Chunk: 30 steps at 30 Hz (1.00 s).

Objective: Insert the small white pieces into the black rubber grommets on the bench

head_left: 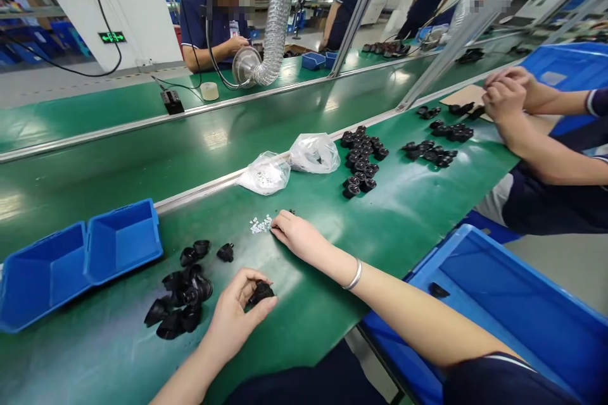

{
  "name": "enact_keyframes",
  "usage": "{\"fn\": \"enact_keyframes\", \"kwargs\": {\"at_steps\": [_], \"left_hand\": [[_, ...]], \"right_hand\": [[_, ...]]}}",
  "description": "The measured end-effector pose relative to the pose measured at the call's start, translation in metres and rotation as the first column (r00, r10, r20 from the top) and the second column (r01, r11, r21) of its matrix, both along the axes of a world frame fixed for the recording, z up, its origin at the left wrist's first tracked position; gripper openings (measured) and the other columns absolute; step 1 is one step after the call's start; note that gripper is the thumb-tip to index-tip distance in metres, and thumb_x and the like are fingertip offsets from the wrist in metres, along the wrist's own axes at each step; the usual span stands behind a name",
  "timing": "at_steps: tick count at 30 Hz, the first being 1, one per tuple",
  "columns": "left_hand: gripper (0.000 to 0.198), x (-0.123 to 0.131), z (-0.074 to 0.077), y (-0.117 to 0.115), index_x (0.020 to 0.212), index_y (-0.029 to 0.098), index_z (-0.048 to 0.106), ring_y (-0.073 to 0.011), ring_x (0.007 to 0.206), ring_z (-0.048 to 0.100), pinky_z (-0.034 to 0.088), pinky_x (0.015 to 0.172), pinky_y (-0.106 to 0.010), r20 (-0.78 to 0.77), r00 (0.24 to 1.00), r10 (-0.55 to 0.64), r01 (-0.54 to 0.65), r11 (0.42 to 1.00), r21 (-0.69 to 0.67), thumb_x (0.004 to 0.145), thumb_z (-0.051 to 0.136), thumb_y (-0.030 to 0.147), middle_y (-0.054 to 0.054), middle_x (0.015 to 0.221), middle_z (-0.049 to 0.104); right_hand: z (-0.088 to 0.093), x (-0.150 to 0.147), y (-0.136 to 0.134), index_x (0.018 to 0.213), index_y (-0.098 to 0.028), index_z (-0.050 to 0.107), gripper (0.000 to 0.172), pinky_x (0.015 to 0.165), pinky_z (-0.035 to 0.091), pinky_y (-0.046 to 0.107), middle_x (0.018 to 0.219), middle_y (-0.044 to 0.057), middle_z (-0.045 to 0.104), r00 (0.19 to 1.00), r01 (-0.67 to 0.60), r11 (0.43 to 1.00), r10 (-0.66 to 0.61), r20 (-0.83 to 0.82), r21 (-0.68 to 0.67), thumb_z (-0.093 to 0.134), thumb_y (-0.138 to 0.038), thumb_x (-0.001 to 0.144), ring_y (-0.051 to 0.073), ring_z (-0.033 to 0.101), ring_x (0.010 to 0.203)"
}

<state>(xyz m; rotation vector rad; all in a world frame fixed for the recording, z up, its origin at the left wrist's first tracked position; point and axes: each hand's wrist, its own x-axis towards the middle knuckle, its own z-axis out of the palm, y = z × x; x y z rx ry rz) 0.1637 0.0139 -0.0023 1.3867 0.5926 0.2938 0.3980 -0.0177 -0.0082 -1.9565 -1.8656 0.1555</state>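
Between the thumb and fingers of my left hand [242, 304] sits a black plastic part [260, 293], round and cup-like. My right hand [297, 235] reaches to the right edge of a small pile of white bits [260, 224], its fingertips bent together on the green tabletop; whether a bit is pinched in them is too small to tell. One loose black part [225, 252] lies beyond my left hand, and a heap of similar black parts [183, 297] is to its left.
Two blue bins [124, 240] stand at the left. Clear plastic bags [266, 174] lie by the belt's edge, beside rows of black parts [361, 161]. A blue crate [503, 304] is at the lower right. A co-worker's hands [508, 92] handle parts at the right.
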Motion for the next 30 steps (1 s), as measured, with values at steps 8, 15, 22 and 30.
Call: {"fn": "enact_keyframes", "kwargs": {"at_steps": [8,15,22,30], "left_hand": [[0.032,0.002,0.009,0.001,0.104,0.018,0.059,-0.019,0.08,0.072,0.056,0.074,-0.033,0.084,0.996,0.0,0.018,0.975,-0.223,0.09,0.062,0.046,-0.004,0.098,0.056],[0.042,0.002,0.009,0.001,0.106,0.015,0.062,-0.0191,0.079,0.071,0.057,0.071,-0.032,0.07,0.996,0.046,-0.025,0.959,-0.283,0.094,0.05,0.054,-0.008,0.1,0.061],[0.048,0.002,0.006,0.0,0.119,0.02,0.058,-0.0261,0.101,0.071,0.056,0.092,-0.041,0.031,0.998,0.05,-0.036,0.937,-0.349,0.088,0.059,0.056,-0.009,0.112,0.06],[0.046,0.003,-0.006,-0.002,0.122,0.02,0.054,-0.025,0.11,0.067,0.049,0.101,-0.042,0.072,0.994,0.078,-0.057,0.965,-0.256,0.083,0.07,0.037,-0.011,0.125,0.06]], "right_hand": [[-0.015,0.0,-0.003,0.092,-0.013,0.06,0.022,0.073,0.053,0.03,0.088,0.008,0.057,0.996,-0.027,0.996,0.02,0.084,0.081,0.042,-0.021,0.103,0.017,0.06,0.077],[-0.014,-0.002,-0.002,0.094,-0.014,0.06,0.023,0.07,0.055,0.032,0.088,0.009,0.058,0.997,-0.029,0.99,0.019,0.076,0.139,0.04,-0.023,0.103,0.019,0.062,0.076],[-0.016,-0.002,0.001,0.094,-0.015,0.06,0.027,0.071,0.054,0.032,0.085,0.008,0.058,0.997,-0.029,0.983,0.017,0.072,0.18,0.037,-0.022,0.104,0.019,0.061,0.075],[0.031,-0.034,-0.025,0.088,-0.018,0.062,0.013,0.07,0.052,0.028,0.08,0.003,0.062,0.905,-0.154,0.975,0.204,-0.373,0.16,0.054,-0.018,0.098,0.015,0.061,0.075]]}}
